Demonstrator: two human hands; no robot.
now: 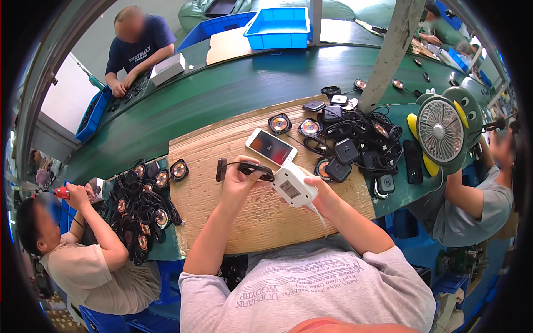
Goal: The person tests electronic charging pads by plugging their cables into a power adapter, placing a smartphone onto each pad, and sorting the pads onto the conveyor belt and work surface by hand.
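A long green work surface [222,91] runs across the view, and a big sheet of tan corrugated cardboard [222,147] lies on it, reaching toward the near edge. Over the cardboard's right edge spreads a large heap of black cables and square black pucks [361,147]. A slightly smaller heap of black cables and orange-centred discs [139,208] lies beyond its left edge, by the surface's near edge. A shallow rectangular blue plastic bin [277,41] sits along the far edge. To the right of the first heap stands a green animal-shaped fan with yellow limbs and a round white grille [438,130].

Above the cardboard, the left hand [241,180] and the right hand [323,193] are close together. The right fingers are curled around the right end of a white box-shaped device with a pale label [291,186], leaving little gap. The left fingers are pinched on a folded black cable [255,170], whose right end meets the device's left side; whether it is plugged in cannot be told.

Just beyond the device, a white-framed phone [271,147] lies face up on the cardboard. Smaller still, a black-rimmed disc with a coppery centre [279,123] lies near the cardboard's far edge.
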